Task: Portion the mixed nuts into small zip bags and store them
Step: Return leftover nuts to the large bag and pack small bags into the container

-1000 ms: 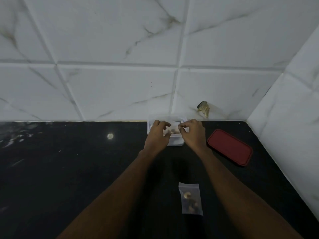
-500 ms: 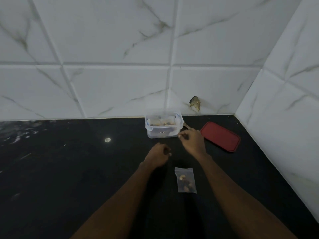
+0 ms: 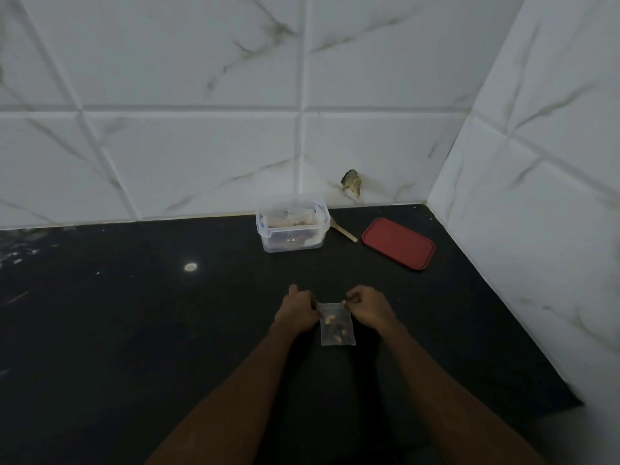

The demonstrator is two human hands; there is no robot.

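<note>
Two bare hands pinch the top edge of a small clear zip bag that lies flat on a black counter. The left hand grips the bag's upper left corner between thumb and fingers, and the right hand grips the upper right corner the same way. Inside the bag sit a few mixed nuts, one pale and curved, the others darker.

Farther back, against the white marble-look tiled wall, stands a clear plastic box with no lid on, holding more clear bags and dark nuts. Just right of the box lies a thin wooden utensil, partly hidden behind the box. Beyond that, near the corner, a red lid lies flat on the counter, apart from the box.
</note>
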